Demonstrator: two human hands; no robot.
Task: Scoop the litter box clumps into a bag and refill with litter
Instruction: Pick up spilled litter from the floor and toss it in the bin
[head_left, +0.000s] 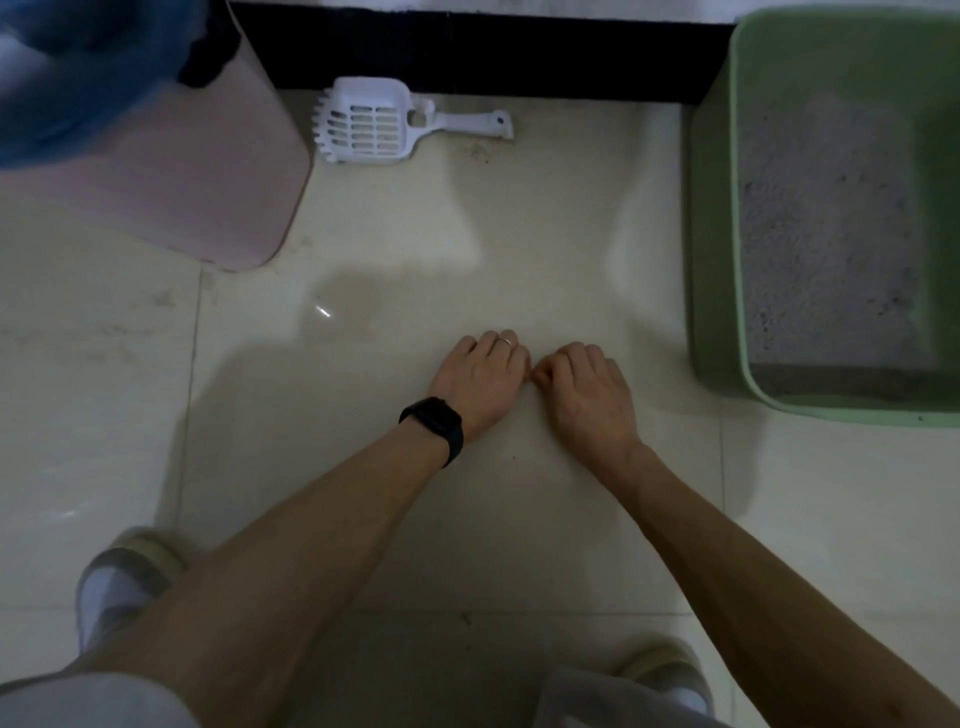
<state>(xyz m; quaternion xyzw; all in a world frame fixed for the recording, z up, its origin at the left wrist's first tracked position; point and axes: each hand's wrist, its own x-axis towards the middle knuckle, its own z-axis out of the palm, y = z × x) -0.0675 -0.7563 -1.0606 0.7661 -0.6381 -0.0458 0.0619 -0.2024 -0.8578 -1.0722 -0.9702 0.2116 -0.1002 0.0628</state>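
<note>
Resting together on the floor (332, 467): left hand (480, 376), right hand (584, 395), both clenched on nothing visible; scoop (371, 127), litter box (712, 260) staged nearby, likely for reach.

White slotted scoop (374, 127) lies flat on the floor (467, 234) — green litter box (711, 234), at right, holds grey litter (821, 234).

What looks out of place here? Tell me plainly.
Only a few dark specks on the pale tiled floor, beside the handle of the white slotted plastic scoop; possibly stray litter. Nothing else looks spilled or broken.
</note>
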